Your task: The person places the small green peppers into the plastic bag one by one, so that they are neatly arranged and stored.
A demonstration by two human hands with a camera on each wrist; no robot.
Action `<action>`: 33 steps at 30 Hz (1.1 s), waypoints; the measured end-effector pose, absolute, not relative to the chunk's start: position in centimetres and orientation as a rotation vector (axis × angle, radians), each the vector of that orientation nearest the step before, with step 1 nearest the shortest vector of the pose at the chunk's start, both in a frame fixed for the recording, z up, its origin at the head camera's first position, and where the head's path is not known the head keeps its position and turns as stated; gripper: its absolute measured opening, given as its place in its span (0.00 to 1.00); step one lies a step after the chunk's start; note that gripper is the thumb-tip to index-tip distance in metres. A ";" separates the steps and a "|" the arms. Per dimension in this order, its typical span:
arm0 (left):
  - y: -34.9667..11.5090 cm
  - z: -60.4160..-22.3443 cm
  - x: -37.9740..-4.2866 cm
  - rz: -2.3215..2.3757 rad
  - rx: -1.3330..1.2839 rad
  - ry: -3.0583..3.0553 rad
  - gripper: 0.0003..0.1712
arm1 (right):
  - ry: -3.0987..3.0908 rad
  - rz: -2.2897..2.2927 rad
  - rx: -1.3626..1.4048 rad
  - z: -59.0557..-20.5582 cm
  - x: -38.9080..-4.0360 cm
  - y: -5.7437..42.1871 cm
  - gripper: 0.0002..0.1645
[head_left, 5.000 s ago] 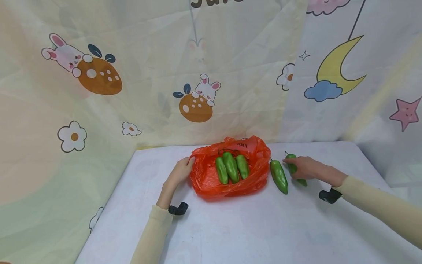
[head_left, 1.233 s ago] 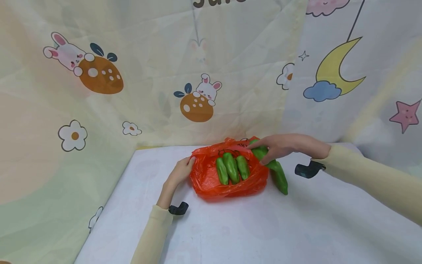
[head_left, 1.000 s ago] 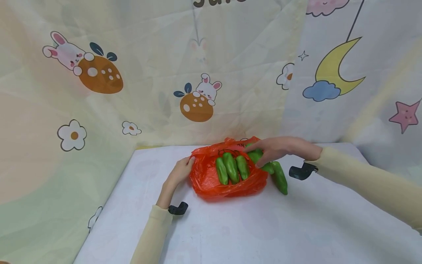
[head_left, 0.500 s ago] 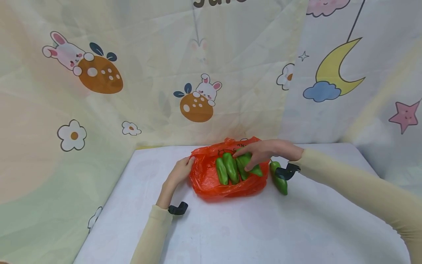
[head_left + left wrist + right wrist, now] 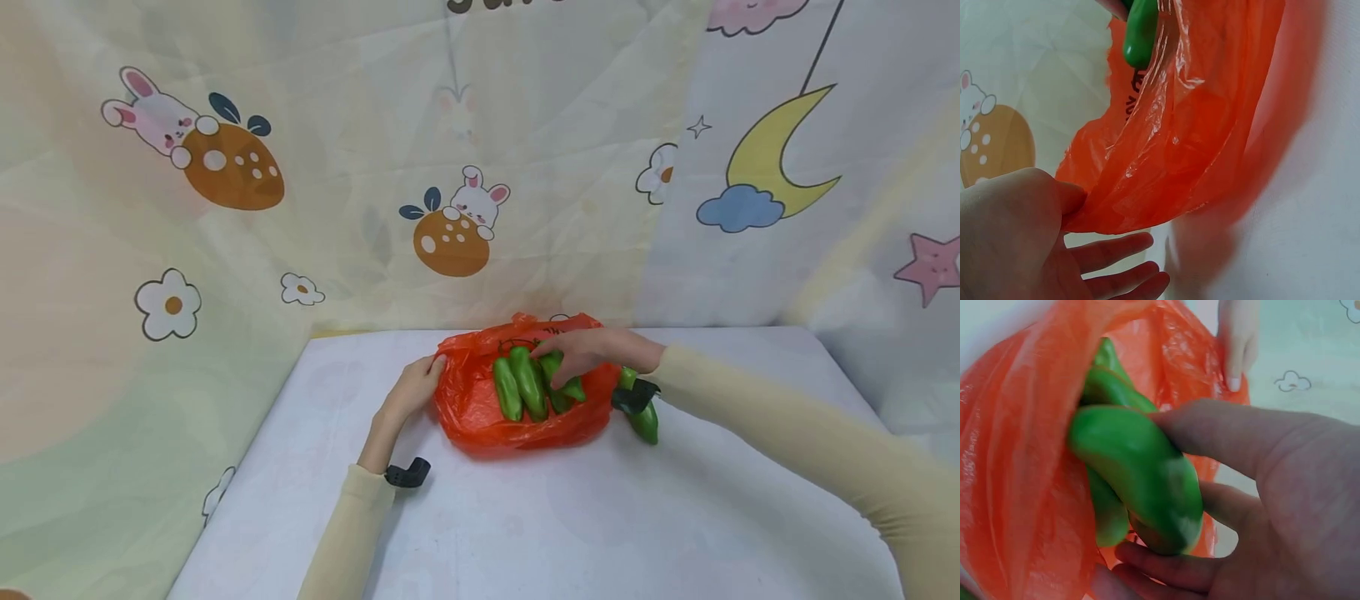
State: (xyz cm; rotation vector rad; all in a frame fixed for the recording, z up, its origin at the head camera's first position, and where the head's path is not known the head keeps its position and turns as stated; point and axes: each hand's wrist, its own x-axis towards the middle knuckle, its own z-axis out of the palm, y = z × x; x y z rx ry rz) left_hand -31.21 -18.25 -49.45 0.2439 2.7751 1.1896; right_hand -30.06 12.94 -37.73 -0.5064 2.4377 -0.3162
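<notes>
A red plastic bag lies open toward me on the table, with several green peppers inside. My left hand pinches the left edge of its mouth; in the left wrist view the thumb presses the film and the other fingers extend behind it. Over the bag's right side, my right hand holds a green pepper between thumb and fingers, above the others. Outside the bag, on its right, lies another green pepper, partly hidden behind the black wrist camera.
The white table extends toward me and to both sides. Behind it hangs a pale cloth backdrop printed with rabbits, flowers and a moon. A second black camera sits on the left wrist.
From the table at right, my right hand has carried a green pepper left into the bag and lowered it onto the others. My left hand has stayed at the bag's edge.
</notes>
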 end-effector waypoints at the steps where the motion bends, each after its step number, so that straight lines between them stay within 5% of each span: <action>1: -18.2 -49.5 -31.2 1.191 0.243 2.771 0.28 | 2.442 -0.316 -0.502 -37.9 -30.1 12.9 0.40; 33: -18.1 -49.1 -31.0 1.163 0.234 2.769 0.26 | 2.603 -0.436 -0.441 -42.4 -29.6 11.9 0.43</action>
